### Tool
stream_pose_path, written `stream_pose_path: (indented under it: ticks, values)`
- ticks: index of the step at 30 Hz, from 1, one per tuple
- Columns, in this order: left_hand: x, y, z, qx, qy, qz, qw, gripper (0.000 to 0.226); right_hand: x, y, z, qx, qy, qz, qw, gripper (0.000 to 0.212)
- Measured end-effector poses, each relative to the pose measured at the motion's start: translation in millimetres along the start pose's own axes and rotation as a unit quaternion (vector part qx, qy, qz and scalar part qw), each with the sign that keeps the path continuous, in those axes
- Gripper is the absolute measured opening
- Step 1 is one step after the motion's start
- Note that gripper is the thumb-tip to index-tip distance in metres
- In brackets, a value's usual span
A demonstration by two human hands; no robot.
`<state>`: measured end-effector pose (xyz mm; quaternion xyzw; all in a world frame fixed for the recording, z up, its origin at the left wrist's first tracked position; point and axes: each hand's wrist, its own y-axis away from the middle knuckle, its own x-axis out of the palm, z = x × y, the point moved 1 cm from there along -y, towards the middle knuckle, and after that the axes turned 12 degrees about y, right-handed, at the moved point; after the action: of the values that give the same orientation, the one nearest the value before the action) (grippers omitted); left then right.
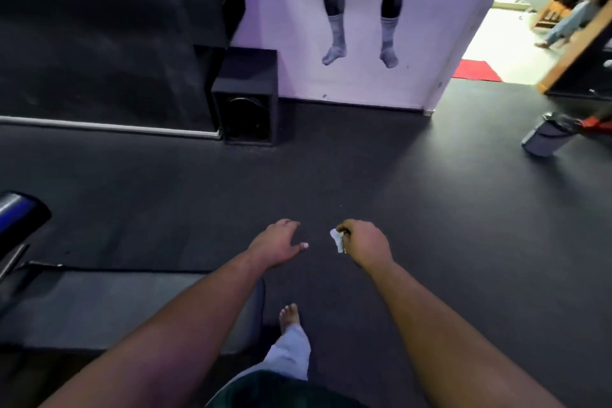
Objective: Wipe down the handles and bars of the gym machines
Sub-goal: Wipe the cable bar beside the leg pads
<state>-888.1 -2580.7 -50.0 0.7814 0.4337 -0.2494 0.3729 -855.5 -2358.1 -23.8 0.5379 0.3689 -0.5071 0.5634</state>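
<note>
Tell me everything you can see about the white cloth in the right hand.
The white cloth is a small crumpled scrap, soft like tissue or thin fabric, though blur hides which. It sticks out from the thumb side of the right hand, whose fingers are closed on it, held in the air above the dark floor. Only that hand touches it.

Single head-worn wide-angle view, facing forward and down, close over outstretched forearms, dark floor [331, 175] beyond, edges slightly blurred

No readable text, labels, brands or numbers appear anywhere in the view.
</note>
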Motion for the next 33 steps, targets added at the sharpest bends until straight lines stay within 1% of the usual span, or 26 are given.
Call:
stream_pose_path:
  ticks: [4,8,15,19,22,24,28,30,33]
  values:
    - [-29,-77,26,-0.045,0.024,-0.015,0.999,0.073,-5,-102,13,-0.016,-0.007,0.026,1.000,0.026]
    - [-75,-139,46,-0.084,0.042,-0.025,0.995,0.075,-24,-186,35,-0.052,-0.004,0.039,0.998,0.022]
    - [-143,-211,73,-0.139,0.072,-0.075,0.985,0.074,-57,-311,77,-0.128,-0.009,0.058,0.990,0.031]
    - [-175,-249,98,-0.187,0.083,-0.100,0.974,0.072,-59,-388,110,-0.173,-0.006,0.098,0.980,0.034]
    - [-195,-266,118,-0.237,0.105,-0.135,0.956,0.071,-56,-441,143,-0.229,-0.015,0.121,0.966,0.034]
    - [-210,-274,130,-0.275,0.126,-0.166,0.939,0.072,-59,-477,171,-0.268,-0.014,0.137,0.953,0.032]
    - [-233,-279,146,-0.338,0.166,-0.201,0.904,0.074,-67,-527,223,-0.340,0.000,0.174,0.924,0.022]
    - [-242,-280,154,-0.359,0.186,-0.220,0.888,0.074,-68,-545,250,-0.367,0.011,0.191,0.910,0.018]
    - [-258,-282,176,-0.384,0.211,-0.246,0.865,0.075,-67,-571,304,-0.412,0.033,0.205,0.887,0.017]
